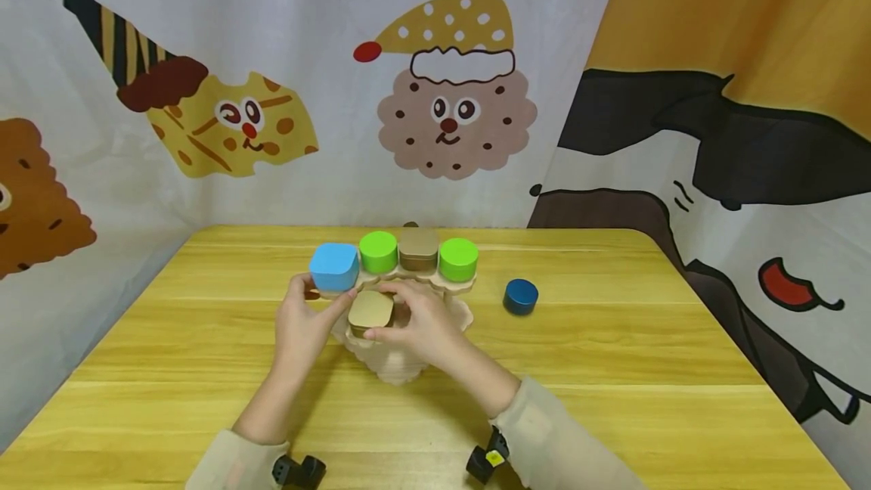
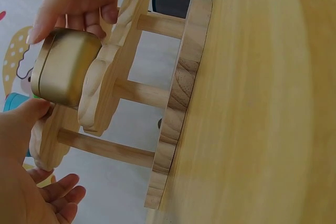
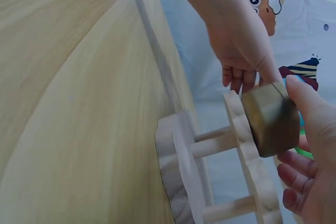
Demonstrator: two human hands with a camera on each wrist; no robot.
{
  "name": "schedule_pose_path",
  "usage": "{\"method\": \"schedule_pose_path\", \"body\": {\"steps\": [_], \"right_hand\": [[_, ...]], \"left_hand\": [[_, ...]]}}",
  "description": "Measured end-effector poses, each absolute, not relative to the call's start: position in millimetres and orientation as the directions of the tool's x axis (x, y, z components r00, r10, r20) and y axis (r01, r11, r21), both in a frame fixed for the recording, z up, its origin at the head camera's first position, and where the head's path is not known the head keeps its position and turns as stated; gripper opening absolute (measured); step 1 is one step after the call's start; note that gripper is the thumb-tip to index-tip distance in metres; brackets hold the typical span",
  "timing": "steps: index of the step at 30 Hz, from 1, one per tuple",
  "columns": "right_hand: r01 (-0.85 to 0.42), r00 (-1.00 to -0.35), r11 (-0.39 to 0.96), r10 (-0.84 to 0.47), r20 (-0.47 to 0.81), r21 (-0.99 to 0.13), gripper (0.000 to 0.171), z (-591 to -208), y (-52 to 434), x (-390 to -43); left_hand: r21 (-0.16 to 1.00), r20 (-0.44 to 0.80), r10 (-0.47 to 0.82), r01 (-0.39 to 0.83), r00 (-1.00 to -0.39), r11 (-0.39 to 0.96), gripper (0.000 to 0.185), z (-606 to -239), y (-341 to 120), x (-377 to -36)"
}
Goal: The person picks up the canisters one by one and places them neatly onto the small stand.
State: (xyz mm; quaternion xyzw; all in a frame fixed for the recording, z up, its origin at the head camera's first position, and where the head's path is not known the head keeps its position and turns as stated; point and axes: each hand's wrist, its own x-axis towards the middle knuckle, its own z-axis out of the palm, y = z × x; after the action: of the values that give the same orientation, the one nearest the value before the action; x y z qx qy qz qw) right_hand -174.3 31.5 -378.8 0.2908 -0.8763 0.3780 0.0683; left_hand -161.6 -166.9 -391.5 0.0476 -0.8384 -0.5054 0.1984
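Observation:
A gold rounded-square tin (image 1: 370,310) sits on the lower tier of a pale wooden tiered stand (image 1: 396,367). My right hand (image 1: 398,317) grips this tin, thumb on one side and fingers on the other; the right wrist view shows the gold tin (image 3: 270,119) held that way. My left hand (image 1: 318,302) touches the tin's left edge with its thumb, the other fingers loose. On the upper tier stand a blue tin (image 1: 334,265), a green tin (image 1: 377,251), a brown tin (image 1: 418,248) and another green tin (image 1: 458,259).
A dark blue round tin (image 1: 520,296) lies on the yellow wooden table (image 1: 612,354) to the right of the stand. Printed cartoon curtains hang close behind the table and at both sides. The stand's tiers are joined by dowels (image 2: 139,93).

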Motion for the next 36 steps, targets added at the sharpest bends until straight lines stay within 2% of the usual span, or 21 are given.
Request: {"method": "schedule_pose_path", "body": {"steps": [8, 19, 28, 36], "right_hand": [[-0.549, -0.833, 0.522, -0.408, 0.374, -0.653, 0.06, -372, 53, -160], [-0.499, -0.864, 0.483, -0.34, 0.371, -0.72, 0.057, -362, 90, -143], [-0.632, -0.77, 0.489, -0.303, 0.562, -0.601, 0.053, -361, 122, -142], [-0.567, -0.808, 0.535, -0.215, 0.548, -0.626, 0.049, -361, 153, -151]], "left_hand": [[0.869, 0.289, -0.284, 0.126, -0.914, 0.478, 0.063, -391, -167, -162], [0.872, 0.282, -0.29, 0.118, -0.915, 0.474, 0.062, -390, -167, -163], [0.867, 0.284, -0.29, 0.116, -0.914, 0.484, 0.06, -390, -167, -162], [0.866, 0.282, -0.295, 0.11, -0.913, 0.487, 0.059, -390, -168, -163]]}}
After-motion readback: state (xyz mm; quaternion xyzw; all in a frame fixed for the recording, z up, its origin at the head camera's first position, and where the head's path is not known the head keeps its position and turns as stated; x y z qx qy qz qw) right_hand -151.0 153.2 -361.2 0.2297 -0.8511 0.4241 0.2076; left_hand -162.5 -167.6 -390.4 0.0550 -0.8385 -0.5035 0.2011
